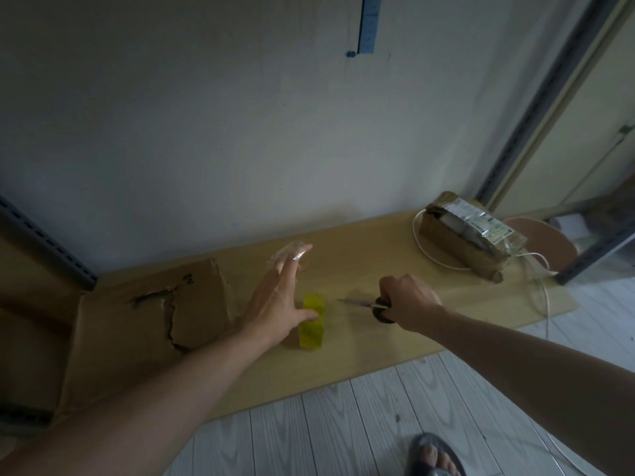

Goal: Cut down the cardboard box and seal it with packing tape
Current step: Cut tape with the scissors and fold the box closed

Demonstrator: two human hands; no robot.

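Note:
A torn, flattened cardboard box (pixel 144 324) lies at the left end of a low wooden shelf (pixel 360 341). My left hand (pixel 275 304) stretches out flat above the shelf, fingers straight, with a strip of clear tape (pixel 292 253) stuck at the fingertips. A small yellow box (pixel 312 326) stands just right of that hand's thumb. My right hand (pixel 405 298) grips the black handles of scissors (pixel 364 304), whose closed blades point left toward the yellow box.
A taped brown parcel (pixel 467 238) with a shipping label sits at the right end of the shelf, looped by a white cable (pixel 536 286). A metal rack post (pixel 48 249) stands at the left. Grey plank floor (pixel 343 424) and my sandalled foot (pixel 434 456) lie below.

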